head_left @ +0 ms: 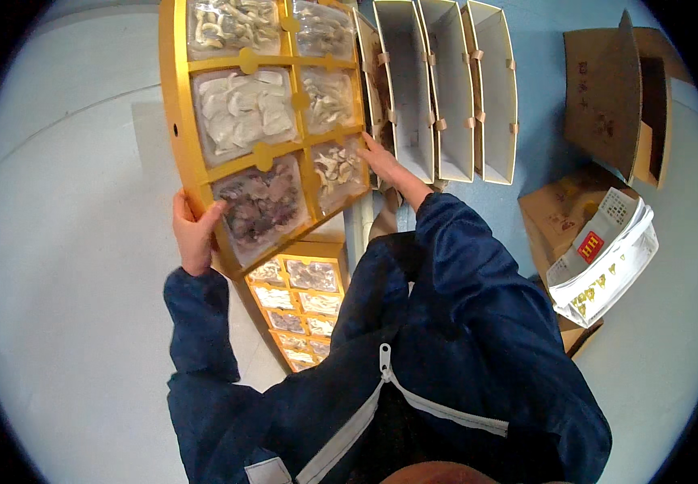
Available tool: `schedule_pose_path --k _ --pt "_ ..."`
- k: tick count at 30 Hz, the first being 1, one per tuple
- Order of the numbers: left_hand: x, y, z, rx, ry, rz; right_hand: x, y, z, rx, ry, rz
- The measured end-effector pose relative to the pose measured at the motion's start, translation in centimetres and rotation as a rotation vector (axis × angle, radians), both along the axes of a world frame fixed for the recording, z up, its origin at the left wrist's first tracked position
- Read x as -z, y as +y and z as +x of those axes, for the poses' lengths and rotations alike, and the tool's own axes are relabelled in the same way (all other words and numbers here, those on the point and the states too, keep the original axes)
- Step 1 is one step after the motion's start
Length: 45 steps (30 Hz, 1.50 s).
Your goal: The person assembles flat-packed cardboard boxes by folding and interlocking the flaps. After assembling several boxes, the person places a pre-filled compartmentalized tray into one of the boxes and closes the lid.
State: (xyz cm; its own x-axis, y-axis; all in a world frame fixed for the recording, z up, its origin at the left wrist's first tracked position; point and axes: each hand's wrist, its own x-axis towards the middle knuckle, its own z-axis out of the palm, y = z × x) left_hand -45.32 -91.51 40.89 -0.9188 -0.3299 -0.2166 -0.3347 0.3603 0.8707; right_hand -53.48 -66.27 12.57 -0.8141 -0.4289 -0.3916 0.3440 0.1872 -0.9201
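Yellow tray (178,105): left grip (196,234) clasps left side, thumb on top; right grip (385,165) holds opposite edge.

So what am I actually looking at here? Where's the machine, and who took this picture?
There's no machine: these are a person's own bare hands, in dark blue sleeves. The one picture comes from a wide camera on their head, looking down, which is why straight edges bend. The left hand and right hand hold opposite sides of a yellow tray divided into compartments of packs. Lower in the picture is a similar yellow tray. To the right are open, pale-lined boxes, then brown cardboard boxes and a white basket.
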Motion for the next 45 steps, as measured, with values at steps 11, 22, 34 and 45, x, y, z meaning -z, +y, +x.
schedule_pose_path --k 11,22,34,45 --pt "1.9 2.0 0.7 -0.101 0.013 -0.021 1.2 -1.6 -3.1 0.000 -0.026 0.042" --pt "0.5 4.9 -1.5 -0.163 0.038 -0.175 3.3 -3.9 -3.1 0.114 -0.085 -0.009" --pt "-2.2 7.3 -2.2 -0.211 0.082 -0.198 0.1 -3.5 -3.5 0.178 -0.003 0.100" --pt "-1.2 8.1 -2.6 -0.232 0.136 -0.235 -0.8 -4.3 -6.4 0.101 -0.024 -0.043"
